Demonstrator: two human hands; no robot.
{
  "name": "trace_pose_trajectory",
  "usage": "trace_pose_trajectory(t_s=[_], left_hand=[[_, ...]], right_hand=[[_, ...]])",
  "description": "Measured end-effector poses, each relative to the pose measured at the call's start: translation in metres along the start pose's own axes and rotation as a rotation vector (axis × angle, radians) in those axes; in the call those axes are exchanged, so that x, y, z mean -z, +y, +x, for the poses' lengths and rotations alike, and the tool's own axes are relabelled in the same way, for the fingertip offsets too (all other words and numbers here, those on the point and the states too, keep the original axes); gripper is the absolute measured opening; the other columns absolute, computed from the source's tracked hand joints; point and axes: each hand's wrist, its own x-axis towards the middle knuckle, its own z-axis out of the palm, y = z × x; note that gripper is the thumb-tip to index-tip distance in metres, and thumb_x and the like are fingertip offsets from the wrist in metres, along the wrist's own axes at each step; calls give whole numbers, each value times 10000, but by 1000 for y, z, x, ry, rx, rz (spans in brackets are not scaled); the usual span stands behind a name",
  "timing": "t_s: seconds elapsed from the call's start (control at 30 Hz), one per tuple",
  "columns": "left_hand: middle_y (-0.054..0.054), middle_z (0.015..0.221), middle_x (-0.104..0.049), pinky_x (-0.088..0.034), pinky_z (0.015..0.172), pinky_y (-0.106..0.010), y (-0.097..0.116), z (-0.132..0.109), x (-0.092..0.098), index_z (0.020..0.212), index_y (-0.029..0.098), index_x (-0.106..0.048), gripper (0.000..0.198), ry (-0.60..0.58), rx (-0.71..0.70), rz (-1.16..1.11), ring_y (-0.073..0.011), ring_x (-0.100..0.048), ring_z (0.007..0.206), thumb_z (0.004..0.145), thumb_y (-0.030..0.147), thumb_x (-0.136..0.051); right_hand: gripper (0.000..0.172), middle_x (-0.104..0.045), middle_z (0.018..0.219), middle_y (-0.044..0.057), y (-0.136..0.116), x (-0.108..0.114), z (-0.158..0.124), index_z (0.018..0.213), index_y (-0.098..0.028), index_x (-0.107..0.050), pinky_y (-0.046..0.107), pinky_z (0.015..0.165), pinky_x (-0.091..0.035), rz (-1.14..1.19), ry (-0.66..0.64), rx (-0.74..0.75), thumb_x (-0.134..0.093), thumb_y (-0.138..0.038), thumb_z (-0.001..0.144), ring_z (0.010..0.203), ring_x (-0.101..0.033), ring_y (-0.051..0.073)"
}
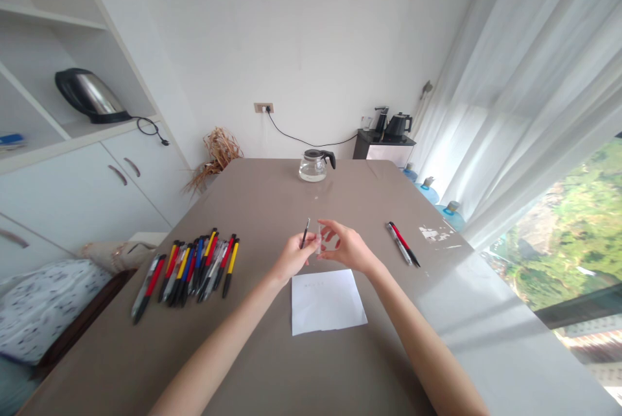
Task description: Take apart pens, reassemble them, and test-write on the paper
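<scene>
My left hand (292, 256) is closed around a thin dark pen part (306, 232), like a refill, its narrow end pointing up. Close beside it, my right hand (347, 246) pinches a small clear tube (319, 240), which looks like a pen barrel, upright between thumb and index finger. The left fingertips come right up to this tube; whether they also grip it I cannot tell. Below both hands lies a white sheet of paper (328, 304) with faint marks near its top.
Several red, yellow, blue and grey pens (194, 267) lie grouped on the table (253, 364) at left. Two pens, one red and black (404, 242) and one clear (399, 245), lie at right. A glass teapot (313, 166) stands at the far edge.
</scene>
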Motion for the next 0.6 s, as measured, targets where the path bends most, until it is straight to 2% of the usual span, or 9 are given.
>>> trace_pose_trajectory(t_s=[0.13, 0.27, 0.6], left_hand=[[-58, 754, -598, -340, 411, -171, -4, 1, 1, 876, 132, -561, 401, -2, -3, 15, -80, -478, 531, 715, 490, -477], [-40, 715, -573, -341, 401, -168, -5, 2, 2, 914, 133, -551, 407, 8, 4, 10, -72, -450, 511, 706, 478, -496], [22, 607, -509, -320, 383, -142, 1, -1, 1, 1172, 202, -405, 530, 37, -10, -1, -59, -418, 484, 709, 435, -515]], right_hand=[[694, -573, 995, 30, 1, 3, -1, 1208, -283, -380, 261, 624, -440, 26, -47, 18, -664, -324, 576, 814, -550, 150], [610, -579, 988, 36, 2, 6, -2, 1201, -268, -400, 258, 617, -446, 35, -47, 20, -616, -307, 632, 816, -549, 149], [572, -593, 965, 30, 0, 5, -3, 1175, -268, -438, 265, 620, -442, -51, -19, 29, -606, -297, 629, 787, -555, 150]])
